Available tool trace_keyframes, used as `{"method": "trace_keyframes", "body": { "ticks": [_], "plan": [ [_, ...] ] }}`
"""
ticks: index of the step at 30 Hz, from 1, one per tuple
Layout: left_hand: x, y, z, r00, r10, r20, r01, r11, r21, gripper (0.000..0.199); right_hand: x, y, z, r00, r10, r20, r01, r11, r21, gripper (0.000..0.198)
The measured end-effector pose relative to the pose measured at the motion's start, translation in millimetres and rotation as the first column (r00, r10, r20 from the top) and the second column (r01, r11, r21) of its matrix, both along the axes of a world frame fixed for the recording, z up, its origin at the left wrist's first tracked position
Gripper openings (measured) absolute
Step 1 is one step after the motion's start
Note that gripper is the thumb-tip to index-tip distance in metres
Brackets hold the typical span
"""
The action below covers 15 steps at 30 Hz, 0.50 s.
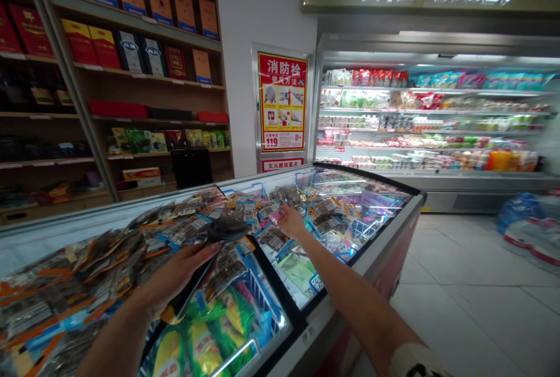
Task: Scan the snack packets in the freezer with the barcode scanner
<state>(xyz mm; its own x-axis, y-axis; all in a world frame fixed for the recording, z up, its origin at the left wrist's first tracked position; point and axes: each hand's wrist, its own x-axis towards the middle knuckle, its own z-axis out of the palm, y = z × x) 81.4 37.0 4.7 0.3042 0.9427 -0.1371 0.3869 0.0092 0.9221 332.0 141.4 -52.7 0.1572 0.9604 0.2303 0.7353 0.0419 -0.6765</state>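
Note:
My left hand is wrapped round the handle of a black handheld barcode scanner, whose head points away over the freezer. Stretched out farther, my right hand has its fingers bent and closed at the edge of a small snack packet; part of the grip is too small to make out. Many more dark packets with orange and blue edges lie heaped on the glass top of the chest freezer. Through the glass under my left hand show green and yellow bags in a wire basket.
Shelves of boxed goods stand behind the freezer on the left. A red fire-hydrant poster hangs on the wall, beside a lit refrigerated display. Wrapped water bottles sit on the tiled floor at the right.

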Motion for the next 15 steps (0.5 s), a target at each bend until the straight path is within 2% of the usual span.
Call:
{"method": "trace_keyframes", "body": {
  "ticks": [2, 6, 7, 11, 15],
  "plan": [
    [1.6, -1.2, 0.2, 1.0, 0.01, 0.004, -0.01, 1.0, -0.006, 0.037, 8.3, -8.8, 3.2, 0.998, 0.0, 0.066, 0.002, 1.0, -0.024, 0.039],
    [4.4, -1.8, 0.3, 1.0, 0.007, 0.0, -0.007, 1.0, 0.01, 0.04, 12.9, -26.2, -1.0, 0.973, 0.023, 0.229, 0.008, 0.991, -0.132, 0.041],
    [5.1, -1.5, -0.2, 1.0, -0.002, -0.011, 0.002, 1.0, 0.017, 0.041, 12.2, -28.1, -3.4, 0.975, 0.031, 0.222, 0.0, 0.991, -0.137, 0.04],
    [9.1, -0.7, -3.9, 0.999, -0.035, -0.025, 0.035, 0.999, 0.021, 0.043, 14.2, -22.4, -13.4, 0.997, 0.034, -0.068, -0.039, 0.997, -0.066, 0.028],
    [16.2, -4.0, -4.5, 0.995, -0.098, 0.023, 0.098, 0.995, -0.01, 0.04, 30.8, -11.3, -18.5, 0.952, -0.003, -0.306, 0.003, 1.0, -0.001, 0.029]
  ]
}}
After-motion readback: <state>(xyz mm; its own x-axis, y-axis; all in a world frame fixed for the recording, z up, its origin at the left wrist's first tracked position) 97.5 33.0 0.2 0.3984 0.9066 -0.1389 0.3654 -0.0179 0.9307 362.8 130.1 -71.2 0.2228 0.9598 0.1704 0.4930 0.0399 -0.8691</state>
